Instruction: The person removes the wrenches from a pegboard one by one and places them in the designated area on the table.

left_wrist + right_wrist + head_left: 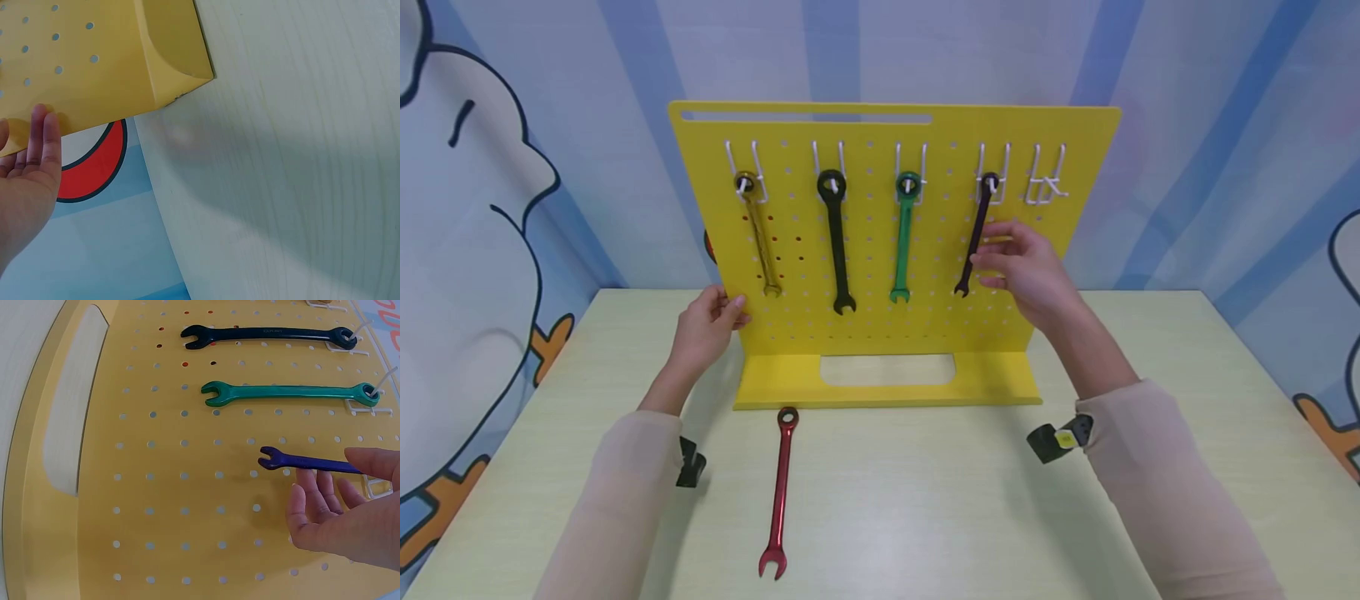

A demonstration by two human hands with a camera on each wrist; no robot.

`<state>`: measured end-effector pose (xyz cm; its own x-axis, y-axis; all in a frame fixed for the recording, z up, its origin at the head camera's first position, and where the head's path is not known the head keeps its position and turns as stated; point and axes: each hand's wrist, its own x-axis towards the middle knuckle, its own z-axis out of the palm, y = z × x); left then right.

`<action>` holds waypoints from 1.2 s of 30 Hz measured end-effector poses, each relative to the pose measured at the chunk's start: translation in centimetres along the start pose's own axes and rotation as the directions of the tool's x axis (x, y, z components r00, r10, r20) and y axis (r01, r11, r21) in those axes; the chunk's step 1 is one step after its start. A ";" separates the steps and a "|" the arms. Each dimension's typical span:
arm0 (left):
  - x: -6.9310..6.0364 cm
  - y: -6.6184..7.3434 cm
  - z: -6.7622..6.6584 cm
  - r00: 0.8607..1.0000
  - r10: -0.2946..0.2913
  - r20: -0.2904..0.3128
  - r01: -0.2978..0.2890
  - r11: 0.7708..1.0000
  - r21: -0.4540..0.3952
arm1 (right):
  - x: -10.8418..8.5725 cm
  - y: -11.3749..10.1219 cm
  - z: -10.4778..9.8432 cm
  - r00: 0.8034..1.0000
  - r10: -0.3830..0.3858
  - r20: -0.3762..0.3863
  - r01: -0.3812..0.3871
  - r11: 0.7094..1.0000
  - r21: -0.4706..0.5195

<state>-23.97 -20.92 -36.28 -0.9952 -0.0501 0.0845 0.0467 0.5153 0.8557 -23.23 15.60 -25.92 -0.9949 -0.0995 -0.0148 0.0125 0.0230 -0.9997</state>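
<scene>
A yellow pegboard (868, 329) stands upright on the table. My left hand (706, 329) holds its left edge, thumb on the front. On the board's right half, my right hand (1026, 271) has its thumb and fingers about the shaft of a small dark purple wrench (290, 460), whose ring end is on a white hook. A green wrench (903, 242), a black wrench (837, 242) and a gold wrench (762, 242) hang in a row to its left. In front of the board a red wrench (782, 483) lies on the table, ring end towards the base.
One white hook (1047, 187) at the board's far right bears no wrench. The pale wooden table (910, 517) extends around the base. A blue and white patterned backdrop (895, 50) stands behind.
</scene>
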 end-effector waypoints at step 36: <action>0.0 0.0 0.0 1.000 0.004 0.001 -0.004 1.000 0.000 | -0.8 -0.7 0.1 0.999 -0.021 -0.024 0.018 0.992 -0.123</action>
<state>-23.97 -20.91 -36.28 -0.9950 -0.0470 0.0879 0.0512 0.5155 0.8554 -22.38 15.55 -25.25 -0.9971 -0.0758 0.0070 -0.0178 0.1437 -0.9895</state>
